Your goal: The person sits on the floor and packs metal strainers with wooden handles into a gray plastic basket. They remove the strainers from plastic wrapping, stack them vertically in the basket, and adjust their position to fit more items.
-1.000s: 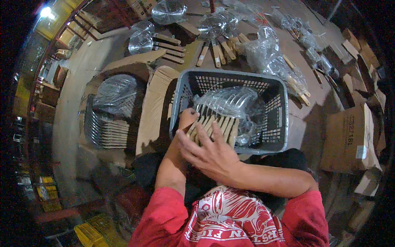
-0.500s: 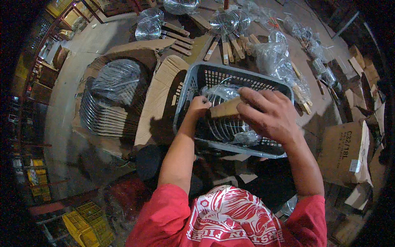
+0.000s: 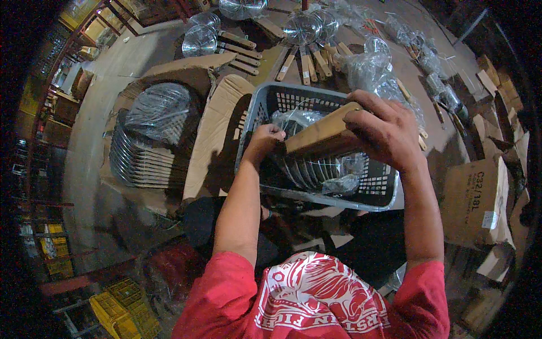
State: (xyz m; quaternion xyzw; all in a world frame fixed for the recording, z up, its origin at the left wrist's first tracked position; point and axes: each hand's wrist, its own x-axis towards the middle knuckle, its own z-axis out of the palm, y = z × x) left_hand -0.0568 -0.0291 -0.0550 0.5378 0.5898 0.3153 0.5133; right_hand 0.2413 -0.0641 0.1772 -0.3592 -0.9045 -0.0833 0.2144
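My right hand grips the upper right end of a long tan, wooden-looking piece, slanted over a grey plastic basket. Its fingers bend over the piece's top edge. Beside the piece's lower left end, my left hand is closed, thumb and fingers together; what they hold, if anything, is hidden. Inside the basket, under the piece, stand nested round wire strainers, partly wrapped in clear plastic.
Left of the basket, an open cardboard box holds a stack of wire strainers. Wooden-handled strainers lie beyond, with plastic-wrapped ones further right. A cardboard carton stands at right, yellow crates at lower left.
My right hand has moved up and slightly right, raising its end of the tan piece, so more of it shows. My left hand has shifted slightly left. The basket sits slightly higher in view.
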